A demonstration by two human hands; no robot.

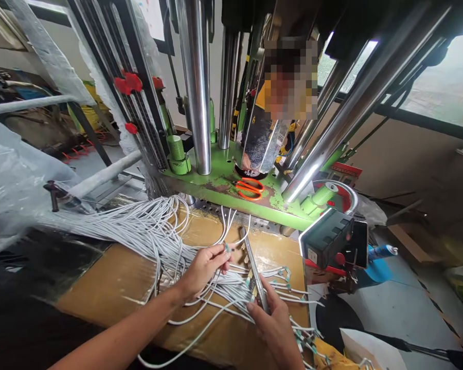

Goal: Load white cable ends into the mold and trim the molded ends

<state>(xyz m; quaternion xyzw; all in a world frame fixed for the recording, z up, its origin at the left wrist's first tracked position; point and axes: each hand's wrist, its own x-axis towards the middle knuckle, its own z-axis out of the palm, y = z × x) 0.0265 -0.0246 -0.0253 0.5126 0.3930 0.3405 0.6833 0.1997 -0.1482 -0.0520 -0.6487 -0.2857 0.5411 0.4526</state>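
A large bundle of white cables (150, 231) runs in from the left and fans out across a cardboard-covered work surface (108, 288). My left hand (204, 270) pinches a white cable near its small teal-tipped end (227, 248). My right hand (272, 321) grips the lower end of a long slotted steel bar (253, 270), which tilts up and away from me over the cables. More teal-tipped cable ends (283, 280) lie to the right of the bar. Cables hide part of the surface under both hands.
Thick steel columns (195, 87) rise from a worn green machine bed (224, 185), with orange-handled scissors (250, 189) lying on it. A person (264, 144) stands beyond the columns. A dark green box unit (326, 237) stands at the right, and plastic sheeting (15, 174) hangs at the left.
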